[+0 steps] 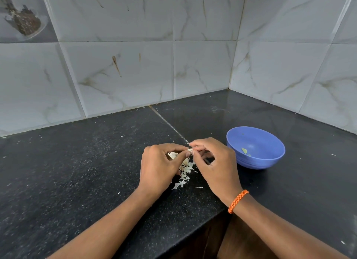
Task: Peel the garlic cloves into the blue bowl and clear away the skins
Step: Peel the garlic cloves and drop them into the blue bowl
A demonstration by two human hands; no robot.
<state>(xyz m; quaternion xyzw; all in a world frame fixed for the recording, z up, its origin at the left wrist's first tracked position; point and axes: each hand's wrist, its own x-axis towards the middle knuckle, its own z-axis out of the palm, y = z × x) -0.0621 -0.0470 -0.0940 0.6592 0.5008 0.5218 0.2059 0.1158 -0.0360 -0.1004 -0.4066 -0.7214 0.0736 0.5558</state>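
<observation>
My left hand (160, 167) and my right hand (216, 164) meet over the black counter, and the fingertips of both pinch one small garlic clove (190, 149) between them. Behind my left thumb lies a pale piece of garlic (173, 155). A loose pile of white skins (184, 174) lies on the counter under and between the hands. The blue bowl (270, 142) stands just right of my right hand, with a peeled clove (244, 150) at its bottom.
The black granite counter (87, 171) runs into a tiled corner at the back right. Its front edge steps inward near my right wrist, which wears an orange braided band (238, 200). Small skin flecks are scattered over the counter.
</observation>
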